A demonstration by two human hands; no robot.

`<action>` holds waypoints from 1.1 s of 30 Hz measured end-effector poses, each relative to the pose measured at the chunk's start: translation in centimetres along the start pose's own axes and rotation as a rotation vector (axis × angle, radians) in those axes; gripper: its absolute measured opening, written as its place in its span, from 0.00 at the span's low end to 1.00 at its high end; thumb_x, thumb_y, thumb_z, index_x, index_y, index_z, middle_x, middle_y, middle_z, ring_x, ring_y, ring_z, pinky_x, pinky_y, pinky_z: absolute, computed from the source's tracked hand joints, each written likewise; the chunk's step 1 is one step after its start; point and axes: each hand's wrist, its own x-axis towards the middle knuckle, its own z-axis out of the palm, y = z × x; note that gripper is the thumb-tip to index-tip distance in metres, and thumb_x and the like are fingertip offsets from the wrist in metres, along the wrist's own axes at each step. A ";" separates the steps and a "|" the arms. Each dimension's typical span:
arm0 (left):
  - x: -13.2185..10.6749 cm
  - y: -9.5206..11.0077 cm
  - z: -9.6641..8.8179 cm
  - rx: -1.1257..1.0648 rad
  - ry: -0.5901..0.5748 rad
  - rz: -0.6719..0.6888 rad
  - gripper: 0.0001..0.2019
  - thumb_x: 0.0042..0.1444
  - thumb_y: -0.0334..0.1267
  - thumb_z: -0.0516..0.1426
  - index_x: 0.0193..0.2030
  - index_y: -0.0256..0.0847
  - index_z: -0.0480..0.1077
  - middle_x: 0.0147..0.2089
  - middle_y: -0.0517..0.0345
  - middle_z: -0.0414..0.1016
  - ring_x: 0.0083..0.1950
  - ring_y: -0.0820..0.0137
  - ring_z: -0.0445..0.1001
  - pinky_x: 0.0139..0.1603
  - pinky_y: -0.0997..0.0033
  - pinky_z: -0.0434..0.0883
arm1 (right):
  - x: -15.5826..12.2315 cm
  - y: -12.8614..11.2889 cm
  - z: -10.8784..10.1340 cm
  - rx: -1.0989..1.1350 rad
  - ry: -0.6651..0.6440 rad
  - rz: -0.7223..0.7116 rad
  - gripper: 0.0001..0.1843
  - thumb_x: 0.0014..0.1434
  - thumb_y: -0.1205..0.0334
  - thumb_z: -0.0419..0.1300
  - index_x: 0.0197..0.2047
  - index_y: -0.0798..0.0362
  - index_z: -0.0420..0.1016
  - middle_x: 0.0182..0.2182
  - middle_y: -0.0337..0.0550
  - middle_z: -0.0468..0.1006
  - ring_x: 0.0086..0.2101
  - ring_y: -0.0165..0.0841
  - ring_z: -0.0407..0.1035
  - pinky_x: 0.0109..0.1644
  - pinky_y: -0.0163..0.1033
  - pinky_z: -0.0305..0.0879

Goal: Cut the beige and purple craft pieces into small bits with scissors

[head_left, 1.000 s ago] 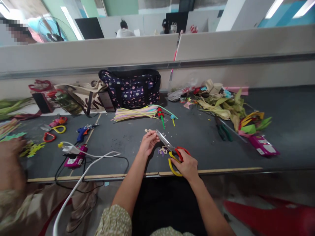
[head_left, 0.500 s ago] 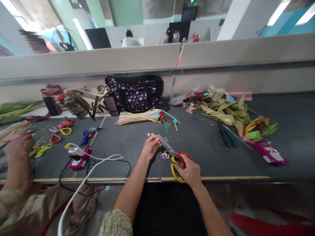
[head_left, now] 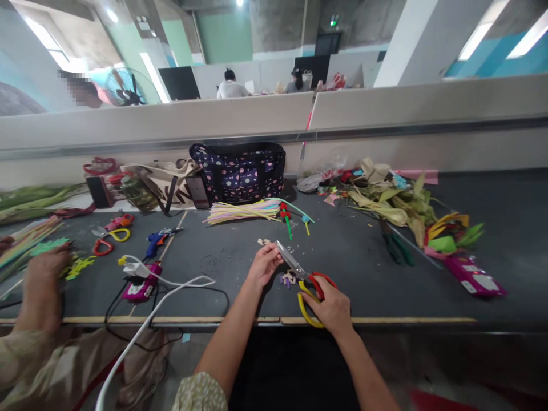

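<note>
Just above the dark table (head_left: 342, 268), the right hand (head_left: 336, 308) grips the scissors (head_left: 295, 264) by their red and yellow handles, blades slanting up toward the left hand (head_left: 264, 266). That hand's thumb and fingers are pinched together at the blade tips, though I cannot tell what sits between them. Purple and beige scraps (head_left: 287, 278) lie between the hands, and a bundle of straws (head_left: 242, 211) lies beyond, before a spotted bag (head_left: 240, 174).

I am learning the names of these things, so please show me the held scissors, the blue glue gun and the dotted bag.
Held scissors (head_left: 298, 271), head view: on the blades, near the pivot.
Blue glue gun (head_left: 154, 242), head view: on its body.
Dotted bag (head_left: 240, 176), head view: on its front.
</note>
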 end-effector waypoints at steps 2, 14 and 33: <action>0.0 0.0 0.0 -0.006 -0.008 -0.003 0.14 0.39 0.33 0.70 0.32 0.35 0.71 0.23 0.62 0.72 0.23 0.79 0.71 0.31 0.78 0.72 | 0.0 -0.1 -0.1 0.005 -0.008 0.008 0.29 0.56 0.39 0.56 0.50 0.53 0.72 0.34 0.43 0.80 0.30 0.32 0.74 0.38 0.35 0.67; 0.0 -0.1 0.3 -0.005 0.014 -0.039 0.13 0.40 0.32 0.70 0.31 0.35 0.71 0.23 0.63 0.72 0.23 0.79 0.70 0.31 0.78 0.72 | 0.1 -0.1 -0.1 0.006 -0.054 0.048 0.29 0.57 0.39 0.56 0.51 0.52 0.72 0.38 0.45 0.80 0.35 0.34 0.75 0.40 0.36 0.66; 0.1 -0.2 -0.1 -0.021 -0.034 -0.034 0.13 0.41 0.32 0.69 0.31 0.35 0.72 0.23 0.63 0.73 0.23 0.80 0.71 0.32 0.79 0.73 | -0.1 0.3 0.4 -0.031 -0.004 0.010 0.28 0.57 0.39 0.55 0.51 0.52 0.72 0.37 0.45 0.80 0.33 0.33 0.75 0.38 0.35 0.66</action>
